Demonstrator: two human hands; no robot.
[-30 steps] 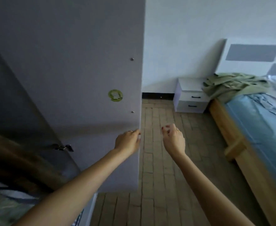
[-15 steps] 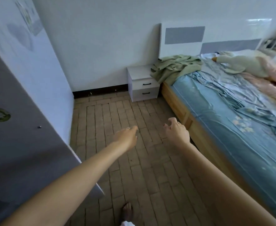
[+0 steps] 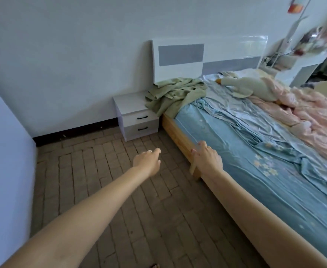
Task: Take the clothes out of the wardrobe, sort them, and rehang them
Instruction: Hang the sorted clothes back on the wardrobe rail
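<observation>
Both arms reach forward with nothing in either hand. My left hand [image 3: 148, 162] hangs over the brick-patterned floor, fingers loosely curled and apart. My right hand [image 3: 207, 157] hovers at the wooden side rail of the bed [image 3: 180, 132], fingers spread. A crumpled green garment [image 3: 175, 95] lies at the head corner of the bed, spilling toward the nightstand. The wardrobe's pale side panel [image 3: 4, 151] shows only at the left edge; its inside is out of view.
A white two-drawer nightstand [image 3: 139, 118] stands against the back wall beside the bed. The bed carries a rumpled blue sheet [image 3: 245, 151], a pink quilt [image 3: 309, 120] and a plush goose [image 3: 243, 86]. Open floor [image 3: 100, 171] lies between wardrobe and bed.
The view has swung right, away from the wardrobe door toward the bed. My left hand has let go of the door edge; both hands now point toward the bed side.
</observation>
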